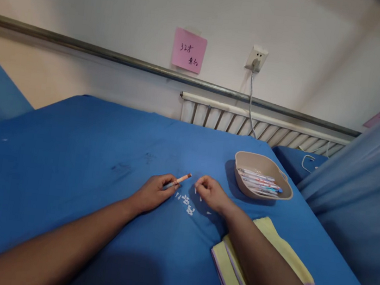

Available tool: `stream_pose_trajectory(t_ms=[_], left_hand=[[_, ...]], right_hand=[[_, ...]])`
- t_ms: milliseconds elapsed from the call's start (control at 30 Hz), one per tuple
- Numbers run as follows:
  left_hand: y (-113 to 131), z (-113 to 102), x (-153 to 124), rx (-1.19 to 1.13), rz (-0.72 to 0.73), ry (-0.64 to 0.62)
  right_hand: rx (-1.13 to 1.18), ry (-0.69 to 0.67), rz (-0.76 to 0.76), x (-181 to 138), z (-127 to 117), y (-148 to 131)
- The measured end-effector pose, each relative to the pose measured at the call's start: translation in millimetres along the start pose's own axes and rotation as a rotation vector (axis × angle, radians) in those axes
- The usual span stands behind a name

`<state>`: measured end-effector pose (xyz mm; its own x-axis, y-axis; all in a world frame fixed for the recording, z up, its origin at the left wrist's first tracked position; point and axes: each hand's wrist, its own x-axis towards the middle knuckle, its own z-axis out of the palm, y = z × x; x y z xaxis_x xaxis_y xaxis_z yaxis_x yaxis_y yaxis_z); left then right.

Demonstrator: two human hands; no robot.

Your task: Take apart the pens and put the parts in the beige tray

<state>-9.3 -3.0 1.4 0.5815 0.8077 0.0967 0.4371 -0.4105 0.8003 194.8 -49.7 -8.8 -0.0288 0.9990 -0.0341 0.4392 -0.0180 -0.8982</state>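
Writing: pink note [189, 50] on the wall, handwritten in dark ink. First line starts "32", followed by a character. The second line cannot be read with certainty. No print can be made out on the pens.

Object: pen [178, 180], slim, pale barrel with an orange-red end. It lies tilted, that end pointing up and right, just above the blue table cover [69, 154], near table centre. Loose white pieces [187, 204] are scattered on the cover between the two hands.

Hands: left hand [153, 193] rests on the cover, fingers closed around the pen's lower end. Right hand [210, 194] is just beside it but not touching, fingertips pinched on a small white piece [196, 188]. The right forearm crosses yellow pads [229, 269].

Nearby: beige tray [258, 156] to the right, holding more pens [260, 181].
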Motion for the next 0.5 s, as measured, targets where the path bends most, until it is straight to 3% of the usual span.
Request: stream_pose_trajectory(t_ms=[100,200,333,500], left_hand=[[0.5,-0.4,0.1,-0.012,-0.004,-0.009],[0.6,-0.4,-0.2,-0.017,-0.006,-0.016],[1.6,-0.9,-0.9,0.014,-0.006,-0.015],[1.9,-2.3,-1.0,0.061,-0.002,-0.028]], right_hand=[[0.553,-0.052,0.101,3.5,-6.4,-0.2],[0.889,-0.054,0.187,4.8,-12.4,0.2],[0.959,-0.012,0.238,7.5,-14.5,5.5],[0.835,0.061,0.151,8.4,-9.3,5.7]])
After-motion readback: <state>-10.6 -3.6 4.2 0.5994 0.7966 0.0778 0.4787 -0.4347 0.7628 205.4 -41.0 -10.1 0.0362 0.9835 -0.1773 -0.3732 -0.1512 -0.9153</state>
